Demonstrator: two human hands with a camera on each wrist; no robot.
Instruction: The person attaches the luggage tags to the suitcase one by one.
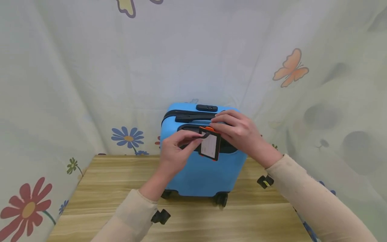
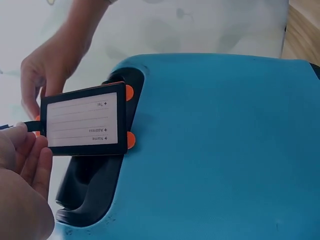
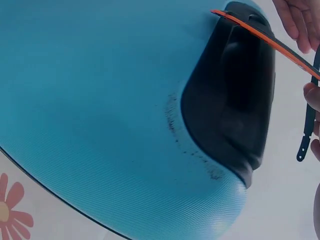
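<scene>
Black-framed, orange-edged luggage tag (image 1: 210, 148) with lined white card, slightly tilted just beside the grip, dark strap (image 1: 206, 135) pinched in it, blue suitcase (image 1: 202, 174) standing behind.

The suitcase (image 1: 205, 178) looks like hard plastic, finely ribbed and softly glossy, dark-flecked beside its smooth black plastic recess (image 3: 240, 90); the tag frame (image 2: 121, 120) seems matt plastic or rubber around a smooth paper card (image 2: 82, 120); the strap (image 3: 308, 125) looks rubbery; the tabletop (image 1: 115, 178) is wood-grained; the backdrop (image 1: 181, 60) is matt, creased cloth.

Wood-grained surface (image 1: 121, 181) under an upright blue wheeled suitcase (image 1: 204, 176)
</scene>
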